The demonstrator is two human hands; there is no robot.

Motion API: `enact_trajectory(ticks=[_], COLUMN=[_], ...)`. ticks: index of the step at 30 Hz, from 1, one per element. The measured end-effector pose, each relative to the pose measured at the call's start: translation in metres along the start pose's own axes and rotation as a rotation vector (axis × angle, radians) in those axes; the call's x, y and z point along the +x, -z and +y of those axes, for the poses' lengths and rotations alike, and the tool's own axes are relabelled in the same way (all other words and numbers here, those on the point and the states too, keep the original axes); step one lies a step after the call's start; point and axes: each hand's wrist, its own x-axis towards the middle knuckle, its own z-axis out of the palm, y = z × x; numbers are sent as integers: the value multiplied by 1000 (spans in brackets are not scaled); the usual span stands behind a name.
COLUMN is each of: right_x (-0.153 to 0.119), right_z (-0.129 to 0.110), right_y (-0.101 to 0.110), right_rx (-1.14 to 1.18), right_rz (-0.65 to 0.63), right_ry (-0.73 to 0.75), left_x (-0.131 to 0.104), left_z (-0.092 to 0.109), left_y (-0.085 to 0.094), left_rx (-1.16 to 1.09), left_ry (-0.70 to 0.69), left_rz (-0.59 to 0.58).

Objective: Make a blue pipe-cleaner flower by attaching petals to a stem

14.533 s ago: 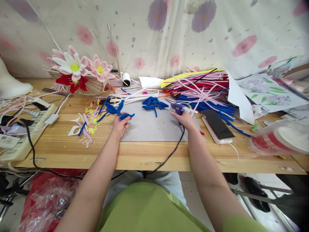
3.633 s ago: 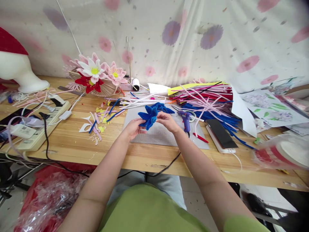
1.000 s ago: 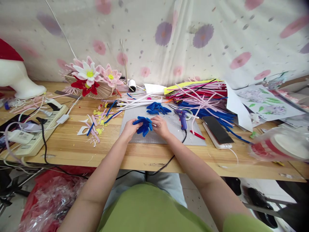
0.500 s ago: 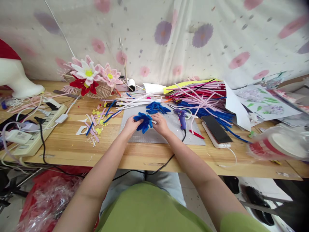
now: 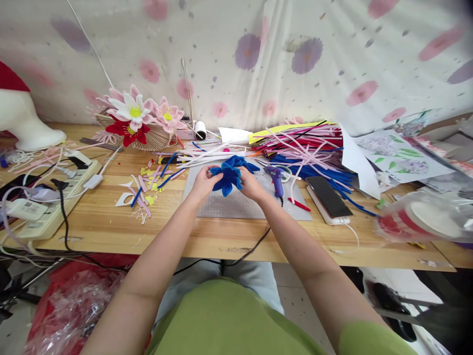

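A blue fuzzy pipe-cleaner flower [image 5: 226, 180] is held up between my two hands, its petals spread towards me. My left hand [image 5: 205, 181] pinches its left side, thumb lying over a petal. On the other side, my right hand [image 5: 250, 183] has its fingers closed at the flower's right edge; the fingertips are partly hidden. Behind the flower, more blue fuzzy petals [image 5: 251, 166] lie on the grey cutting mat [image 5: 236, 209], partly covered by it. A purple glue gun [image 5: 276, 180] rests on the mat just right of my right hand.
Bundles of pipe cleaners [image 5: 303, 140] lie at the back right. A phone [image 5: 328, 197] and a bagged cup [image 5: 421, 219] are to the right. Pipe-cleaner offcuts [image 5: 146, 185], finished flowers [image 5: 135, 112] and a power strip [image 5: 61, 202] with cables occupy the left.
Both hands have lifted the blue flower slightly up and to the right. It has turned so its spread petals show more, and it now overlaps the blue petals behind.
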Motion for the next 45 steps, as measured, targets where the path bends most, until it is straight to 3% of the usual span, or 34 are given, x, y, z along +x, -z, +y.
enact_trajectory(ticks=[16, 20, 26, 31, 41, 45], right_x=[7, 7, 2, -3, -2, 0], right_z=[-15, -13, -11, -11, -11, -11], right_y=[4, 2, -1, -6, 3, 7], right_rx=[-6, -9, 75, 150, 206, 232], right_rz=[-22, 30, 144, 222, 32, 22], right_ry=[-11, -45, -67, -116, 39, 44], left_x=[4, 4, -2, -10, -14, -14], left_z=[6, 7, 13, 11, 12, 16], left_y=[-2, -3, 9, 15, 12, 9], left_rx=[53, -7, -56, -97, -1, 30], left_ry=[-17, -10, 121, 266, 221, 221], left_rz=[-54, -26, -59, -197, -143, -127])
